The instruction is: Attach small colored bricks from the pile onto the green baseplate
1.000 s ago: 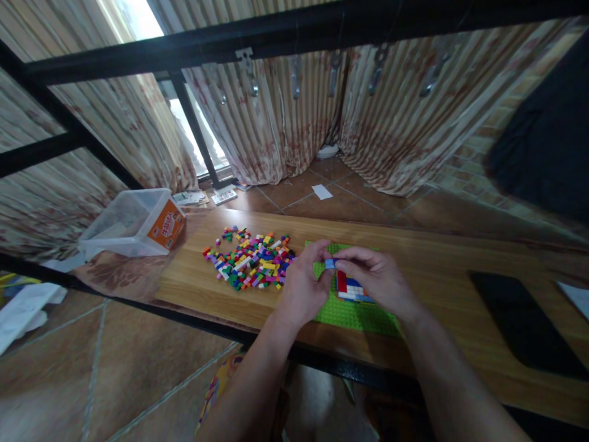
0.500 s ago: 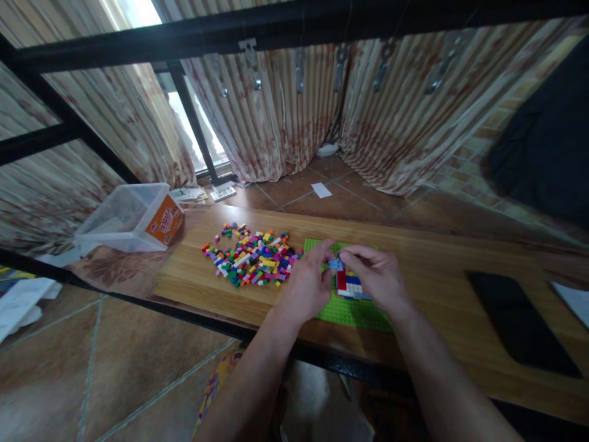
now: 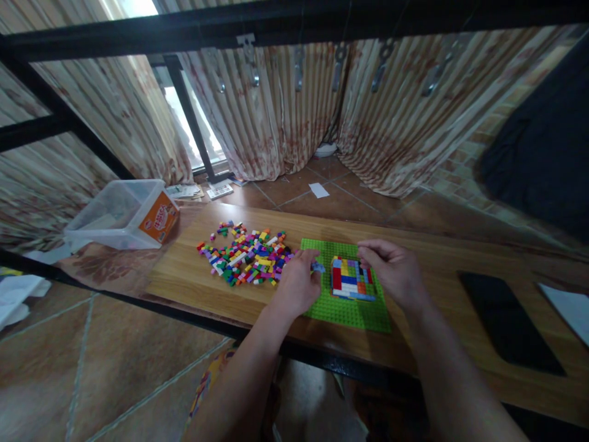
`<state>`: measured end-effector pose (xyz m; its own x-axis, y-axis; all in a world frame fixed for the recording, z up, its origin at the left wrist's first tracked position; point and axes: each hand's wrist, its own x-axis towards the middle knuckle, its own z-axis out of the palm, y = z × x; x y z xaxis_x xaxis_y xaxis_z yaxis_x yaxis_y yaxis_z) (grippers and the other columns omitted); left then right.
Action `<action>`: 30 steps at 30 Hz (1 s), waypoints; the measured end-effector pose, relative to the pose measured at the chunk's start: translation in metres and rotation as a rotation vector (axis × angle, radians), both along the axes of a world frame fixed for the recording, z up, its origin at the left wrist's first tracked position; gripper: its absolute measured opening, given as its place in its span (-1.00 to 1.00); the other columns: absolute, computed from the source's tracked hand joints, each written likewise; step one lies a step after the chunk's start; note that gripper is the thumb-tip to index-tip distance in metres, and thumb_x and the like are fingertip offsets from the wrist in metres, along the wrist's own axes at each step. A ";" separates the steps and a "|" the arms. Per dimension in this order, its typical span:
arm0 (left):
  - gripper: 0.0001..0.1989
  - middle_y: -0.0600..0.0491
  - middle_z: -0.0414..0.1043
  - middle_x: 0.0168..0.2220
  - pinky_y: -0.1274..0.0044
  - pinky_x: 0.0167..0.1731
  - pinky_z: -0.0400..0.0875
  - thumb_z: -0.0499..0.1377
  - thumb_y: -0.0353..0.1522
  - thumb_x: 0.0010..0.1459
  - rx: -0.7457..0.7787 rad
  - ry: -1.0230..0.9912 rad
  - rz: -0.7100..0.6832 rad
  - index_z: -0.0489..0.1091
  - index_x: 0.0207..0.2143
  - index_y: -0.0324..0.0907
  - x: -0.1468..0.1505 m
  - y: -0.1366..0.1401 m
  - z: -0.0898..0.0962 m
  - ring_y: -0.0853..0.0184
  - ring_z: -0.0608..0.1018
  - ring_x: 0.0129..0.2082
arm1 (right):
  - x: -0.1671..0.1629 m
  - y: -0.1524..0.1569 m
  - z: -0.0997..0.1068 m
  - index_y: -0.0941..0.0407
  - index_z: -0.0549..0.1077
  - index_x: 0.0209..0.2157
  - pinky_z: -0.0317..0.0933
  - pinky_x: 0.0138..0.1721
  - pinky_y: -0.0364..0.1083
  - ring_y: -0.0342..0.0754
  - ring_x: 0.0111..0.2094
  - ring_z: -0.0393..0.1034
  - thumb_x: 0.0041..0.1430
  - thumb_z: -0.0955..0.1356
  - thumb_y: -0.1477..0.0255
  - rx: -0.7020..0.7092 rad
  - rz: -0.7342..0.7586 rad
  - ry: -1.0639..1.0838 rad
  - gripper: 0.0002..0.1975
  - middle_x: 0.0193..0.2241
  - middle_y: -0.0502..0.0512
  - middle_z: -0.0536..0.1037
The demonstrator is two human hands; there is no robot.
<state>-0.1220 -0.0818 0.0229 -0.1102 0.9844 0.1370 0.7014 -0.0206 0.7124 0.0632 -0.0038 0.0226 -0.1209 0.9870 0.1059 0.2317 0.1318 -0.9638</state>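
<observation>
My left hand (image 3: 299,282) pinches light blue bricks (image 3: 318,267) over the left part of a green baseplate (image 3: 350,316). On the plate sits a flat block of coloured bricks (image 3: 348,280), in red, white, blue, yellow, orange and light blue. My right hand (image 3: 396,270) is at the block's upper right corner, thumb and forefinger pressed together. Whatever is between those fingertips is too small and dark to make out. A heap of loose bricks (image 3: 248,258) lies left of my left hand.
A clear plastic box (image 3: 115,215) with an orange label stands at the table's left end. Right of the plate, a black flat slab (image 3: 510,322) and a white sheet (image 3: 565,307) lie on the wooden table (image 3: 432,258). A black metal bar (image 3: 294,27) crosses above.
My hands have moved apart. The left has gone left with the light blue bricks, away from the block; the right has shifted right, uncovering more of the block.
</observation>
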 end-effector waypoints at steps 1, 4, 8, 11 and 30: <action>-0.59 -0.10 0.48 -0.11 0.35 -0.01 0.46 0.11 -0.58 0.05 -0.014 0.015 -0.002 0.39 -0.01 -0.27 0.001 0.000 -0.001 0.22 0.54 -0.12 | 0.000 0.000 -0.003 0.08 0.58 -0.30 0.35 -0.39 -0.06 -0.06 -0.46 0.47 0.02 0.42 0.24 -0.003 0.020 -0.040 -0.76 -0.42 0.05 0.62; -0.59 -0.10 0.48 -0.11 0.34 0.04 0.43 0.11 -0.57 0.06 -0.028 0.065 -0.008 0.40 -0.01 -0.26 0.002 0.001 -0.005 0.21 0.54 -0.11 | 0.002 0.001 -0.009 0.07 0.58 -0.28 0.34 -0.36 -0.04 -0.02 -0.41 0.49 0.08 0.36 0.24 0.034 0.078 -0.197 -0.75 -0.37 0.07 0.64; -0.59 -0.11 0.49 -0.10 0.35 0.04 0.43 0.11 -0.55 0.07 -0.050 0.088 -0.007 0.39 0.01 -0.26 0.002 0.003 -0.008 0.20 0.54 -0.09 | 0.004 0.002 -0.010 0.04 0.58 -0.28 0.32 -0.27 -0.01 0.00 -0.36 0.49 0.14 0.31 0.28 0.149 0.100 -0.415 -0.77 -0.34 0.07 0.64; -0.59 -0.11 0.49 -0.08 0.38 0.03 0.43 0.11 -0.55 0.07 -0.065 0.082 -0.005 0.39 0.02 -0.26 0.003 0.003 -0.008 0.21 0.54 -0.08 | 0.003 0.004 -0.015 0.03 0.59 -0.30 0.30 -0.14 0.03 0.03 -0.27 0.50 0.14 0.31 0.27 0.193 0.097 -0.441 -0.77 -0.29 0.07 0.64; -0.57 -0.13 0.51 -0.13 0.37 0.01 0.45 0.09 -0.58 0.04 -0.079 0.101 -0.022 0.41 0.00 -0.29 0.003 0.003 -0.005 0.19 0.54 -0.08 | -0.008 0.011 -0.034 0.06 0.65 -0.38 0.34 -0.26 0.00 0.00 -0.38 0.51 -0.12 0.47 0.20 -0.129 0.070 -0.154 -0.72 -0.40 0.07 0.67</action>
